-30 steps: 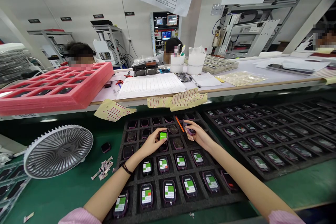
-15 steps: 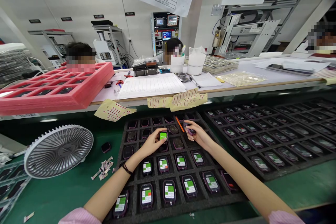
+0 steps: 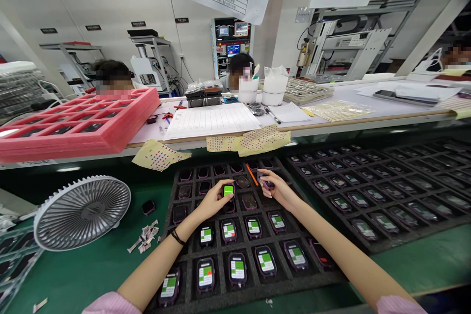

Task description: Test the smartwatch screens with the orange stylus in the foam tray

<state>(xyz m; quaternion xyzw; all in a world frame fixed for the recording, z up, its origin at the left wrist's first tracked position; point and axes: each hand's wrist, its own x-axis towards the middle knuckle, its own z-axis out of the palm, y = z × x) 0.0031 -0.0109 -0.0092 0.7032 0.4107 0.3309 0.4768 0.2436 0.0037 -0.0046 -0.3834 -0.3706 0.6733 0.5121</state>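
My left hand [image 3: 213, 200] pinches a small watch body with a lit green screen [image 3: 228, 190] over the middle of a black foam tray [image 3: 184, 274]. My right hand [image 3: 276, 187] is closed on a second, purple watch body [image 3: 264, 181] just to the right of it, above the tray's far rows. The near rows of the tray hold several watch bodies with green and white screens [image 3: 237, 268]. The far rows hold several with dark screens [image 3: 249, 201]. An orange stick [image 3: 252, 174] lies on the tray beside my right hand.
A white fan [image 3: 81, 211] lies on the green mat at left, with a loose dark watch body [image 3: 148, 206] and paper scraps [image 3: 144, 238] beside it. A second black tray [image 3: 371, 245] of watches sits at right. A pink tray [image 3: 121, 132], papers and seated people occupy the far bench.
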